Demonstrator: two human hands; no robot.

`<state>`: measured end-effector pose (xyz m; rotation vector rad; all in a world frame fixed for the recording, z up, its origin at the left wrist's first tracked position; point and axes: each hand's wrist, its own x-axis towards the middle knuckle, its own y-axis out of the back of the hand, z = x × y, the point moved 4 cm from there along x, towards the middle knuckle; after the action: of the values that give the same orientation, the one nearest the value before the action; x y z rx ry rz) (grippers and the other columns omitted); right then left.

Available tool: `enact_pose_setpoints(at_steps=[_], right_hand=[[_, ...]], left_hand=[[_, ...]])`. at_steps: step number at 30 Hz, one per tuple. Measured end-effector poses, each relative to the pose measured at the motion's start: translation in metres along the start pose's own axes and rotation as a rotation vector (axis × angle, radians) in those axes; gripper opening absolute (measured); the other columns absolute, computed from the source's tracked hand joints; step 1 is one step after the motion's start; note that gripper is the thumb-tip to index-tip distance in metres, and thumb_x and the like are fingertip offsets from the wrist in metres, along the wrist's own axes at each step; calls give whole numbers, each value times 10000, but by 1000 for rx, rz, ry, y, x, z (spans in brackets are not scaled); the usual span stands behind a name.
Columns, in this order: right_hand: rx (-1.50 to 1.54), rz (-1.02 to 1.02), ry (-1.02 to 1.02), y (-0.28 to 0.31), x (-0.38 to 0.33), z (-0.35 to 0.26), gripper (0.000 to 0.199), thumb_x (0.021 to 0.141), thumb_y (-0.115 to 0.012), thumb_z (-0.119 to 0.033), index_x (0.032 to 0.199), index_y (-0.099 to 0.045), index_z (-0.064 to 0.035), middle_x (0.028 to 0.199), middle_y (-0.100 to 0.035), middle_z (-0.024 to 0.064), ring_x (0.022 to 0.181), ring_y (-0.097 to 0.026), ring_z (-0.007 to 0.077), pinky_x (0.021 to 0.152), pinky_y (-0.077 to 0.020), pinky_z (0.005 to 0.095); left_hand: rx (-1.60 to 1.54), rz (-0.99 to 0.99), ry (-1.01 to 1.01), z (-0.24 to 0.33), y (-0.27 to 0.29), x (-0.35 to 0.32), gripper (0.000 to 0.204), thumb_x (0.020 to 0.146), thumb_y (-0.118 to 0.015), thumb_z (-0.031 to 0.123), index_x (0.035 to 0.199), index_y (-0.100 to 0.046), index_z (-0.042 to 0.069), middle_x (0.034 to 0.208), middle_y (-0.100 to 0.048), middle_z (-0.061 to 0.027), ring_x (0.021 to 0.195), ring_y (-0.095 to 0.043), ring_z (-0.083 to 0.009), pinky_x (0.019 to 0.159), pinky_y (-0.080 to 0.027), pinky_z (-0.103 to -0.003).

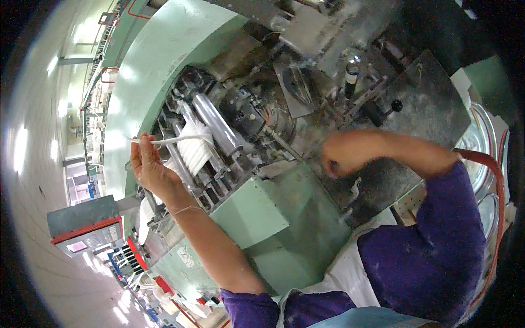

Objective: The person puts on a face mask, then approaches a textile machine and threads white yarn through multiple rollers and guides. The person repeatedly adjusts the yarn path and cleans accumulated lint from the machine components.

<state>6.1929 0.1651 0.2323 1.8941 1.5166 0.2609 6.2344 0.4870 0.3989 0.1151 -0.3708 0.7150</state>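
Between the thumb and fingers of my left hand (152, 170), raised at the left, is the end of a white sliver (179, 139), a soft rope-like fibre strand. The strand runs right to a white wound bundle (195, 150) lying over the machine's rollers. Beside the bundle is a shiny steel roller (216, 123). My right hand (347, 153) is curled into a fist above the dark metal top, slightly blurred. Its fingertips are turned away, so whatever it may hold is hidden.
A curved green guard (156, 54) rises at the left. Green box covers (273, 213) stand close to my body. A black-knobbed lever (396, 105) sticks up from the metal top (421, 109). A red-brown hose (495, 175) passes at the right. A control box (85, 221) juts out at lower left.
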Motion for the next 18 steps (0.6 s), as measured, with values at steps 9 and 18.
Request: enact_pose_setpoints(at_steps=[9, 18], right_hand=[[89, 620, 6, -48, -73, 21, 347, 752, -663, -196, 1069, -576, -85, 968, -590, 115, 942, -574, 317, 791, -482, 435], [-251, 1026, 236, 41, 65, -7, 240, 750, -582, -131, 984, -619, -89, 908, -590, 68, 950, -540, 266, 838, -450, 365]], left_hand=[[109, -66, -51, -11, 6, 6, 311, 819, -681, 85, 1092, -541, 31, 991, -660, -83, 868, -627, -122, 705, -431, -209], [217, -74, -46, -15, 6, 5, 264, 827, -679, 118, 1063, -586, 45, 963, -659, -41, 881, -604, -96, 738, -411, -218]])
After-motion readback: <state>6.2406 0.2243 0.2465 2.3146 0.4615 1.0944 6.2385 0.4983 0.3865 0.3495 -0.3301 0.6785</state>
